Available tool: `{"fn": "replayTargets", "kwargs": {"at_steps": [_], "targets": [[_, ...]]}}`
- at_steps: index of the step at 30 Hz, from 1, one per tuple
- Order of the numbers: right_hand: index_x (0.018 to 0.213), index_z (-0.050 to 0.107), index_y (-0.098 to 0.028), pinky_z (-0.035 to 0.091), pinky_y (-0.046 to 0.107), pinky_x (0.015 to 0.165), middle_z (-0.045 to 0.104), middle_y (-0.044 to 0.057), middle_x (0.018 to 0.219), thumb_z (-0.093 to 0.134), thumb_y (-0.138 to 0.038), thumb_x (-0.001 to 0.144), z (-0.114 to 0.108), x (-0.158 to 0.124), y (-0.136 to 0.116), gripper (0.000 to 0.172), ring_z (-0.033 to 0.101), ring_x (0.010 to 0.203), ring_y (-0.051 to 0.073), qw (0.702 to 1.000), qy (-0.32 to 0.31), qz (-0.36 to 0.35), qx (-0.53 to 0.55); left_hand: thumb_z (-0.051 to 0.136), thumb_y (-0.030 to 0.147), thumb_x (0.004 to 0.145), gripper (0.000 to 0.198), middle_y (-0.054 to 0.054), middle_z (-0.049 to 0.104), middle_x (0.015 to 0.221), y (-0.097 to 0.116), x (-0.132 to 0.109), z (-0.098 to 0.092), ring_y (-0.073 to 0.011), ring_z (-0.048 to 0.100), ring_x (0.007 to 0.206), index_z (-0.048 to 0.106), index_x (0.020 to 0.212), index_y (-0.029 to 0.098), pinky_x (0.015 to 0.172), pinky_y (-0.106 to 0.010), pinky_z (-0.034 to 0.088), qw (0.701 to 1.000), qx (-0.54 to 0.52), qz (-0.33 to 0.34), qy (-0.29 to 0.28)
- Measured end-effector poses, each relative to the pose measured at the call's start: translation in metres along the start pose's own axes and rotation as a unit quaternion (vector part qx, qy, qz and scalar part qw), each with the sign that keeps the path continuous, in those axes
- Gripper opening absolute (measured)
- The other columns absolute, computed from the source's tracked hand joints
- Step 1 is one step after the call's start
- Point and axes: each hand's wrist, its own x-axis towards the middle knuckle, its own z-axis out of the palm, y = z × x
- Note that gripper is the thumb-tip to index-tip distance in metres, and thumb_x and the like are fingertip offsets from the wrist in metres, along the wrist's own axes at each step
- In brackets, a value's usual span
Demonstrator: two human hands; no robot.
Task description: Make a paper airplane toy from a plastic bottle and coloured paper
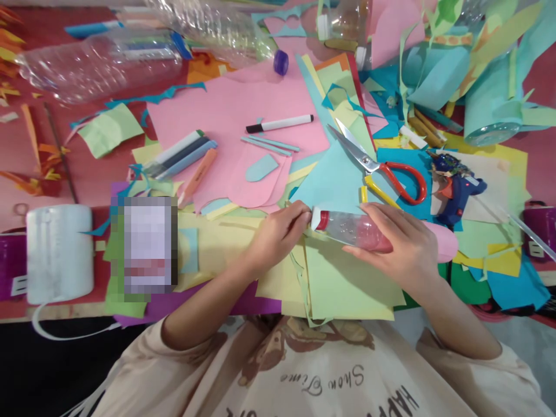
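Fingers (384, 221) of the right hand (408, 249) curl around a small, clear plastic bottle (347, 227) with a red ring (323, 220) near its tip, thumb on the near side, other fingers on the far side. The left hand (284, 229) has its fingertips (305, 215) together right at the bottle's white tip (316, 216), but I cannot tell if they pinch it. The bottle lies sideways between the hands, its long line running left to right, with the red and white end pointing at the left hand. The right hand covers more of it. A rounded piece of pink paper (446, 242) pokes out past the right hand. Below is a light green paper sheet (356, 292). Just past the bottle lie metal scissors with red and yellow handles (363, 161). Farther off, a black and white marker pen (280, 123) rests on a big pink paper sheet (234, 98).
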Motion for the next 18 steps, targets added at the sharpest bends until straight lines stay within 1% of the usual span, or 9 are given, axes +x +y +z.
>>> {"fn": "replayTargets", "kwargs": {"at_steps": [4, 8, 10, 13, 18], "targets": [[0.121, 0.06, -0.015, 0.059, 0.034, 0.077, 0.076, 0.012, 0.105, 0.067, -0.051, 0.084, -0.0011, -0.0016, -0.0004, 0.052, 0.072, 0.094, 0.024, 1.0, -0.001, -0.002, 0.0, 0.038, 0.032, 0.097, 0.023, 0.005, 0.046, 0.065, 0.0008, -0.0006, 0.0009, -0.0079, 0.041, 0.056, 0.047, 0.08, 0.02, 0.055, -0.022, 0.03, 1.0, 0.015, 0.018, 0.008], [0.122, 0.059, -0.014, 0.058, 0.034, 0.079, 0.075, 0.014, 0.106, 0.068, -0.05, 0.084, -0.002, -0.0031, -0.0001, 0.053, 0.072, 0.095, 0.025, 1.0, -0.003, -0.004, 0.003, 0.037, 0.035, 0.098, 0.024, 0.005, 0.046, 0.064, 0.0007, -0.001, -0.0007, -0.0077, 0.04, 0.054, 0.05, 0.082, 0.021, 0.054, -0.022, 0.031, 1.0, -0.02, -0.003, -0.018], [0.121, 0.059, -0.014, 0.059, 0.034, 0.079, 0.075, 0.014, 0.106, 0.07, -0.05, 0.082, -0.0036, -0.0037, 0.0008, 0.054, 0.072, 0.095, 0.025, 1.0, -0.002, -0.009, 0.008, 0.037, 0.037, 0.098, 0.028, 0.005, 0.045, 0.064, 0.001, -0.0006, -0.0012, -0.008, 0.04, 0.055, 0.048, 0.078, 0.02, 0.054, -0.022, 0.032, 0.998, -0.049, -0.006, -0.036], [0.12, 0.058, -0.014, 0.059, 0.035, 0.079, 0.075, 0.014, 0.106, 0.071, -0.05, 0.081, -0.0071, -0.005, 0.002, 0.055, 0.072, 0.096, 0.025, 1.0, 0.001, -0.011, 0.023, 0.036, 0.04, 0.099, 0.036, 0.004, 0.044, 0.063, 0.0018, -0.0006, 0.0002, -0.0083, 0.04, 0.056, 0.043, 0.071, 0.02, 0.056, -0.022, 0.034, 0.995, -0.091, 0.015, -0.048], [0.122, 0.057, -0.014, 0.059, 0.035, 0.077, 0.075, 0.014, 0.105, 0.073, -0.047, 0.08, -0.0097, -0.007, 0.0001, 0.056, 0.072, 0.095, 0.026, 0.999, 0.013, -0.012, 0.034, 0.034, 0.048, 0.1, 0.041, 0.003, 0.045, 0.063, 0.0013, -0.0027, 0.0063, -0.0086, 0.04, 0.055, 0.044, 0.072, 0.02, 0.054, -0.023, 0.035, 0.988, -0.141, 0.048, -0.029]]}}
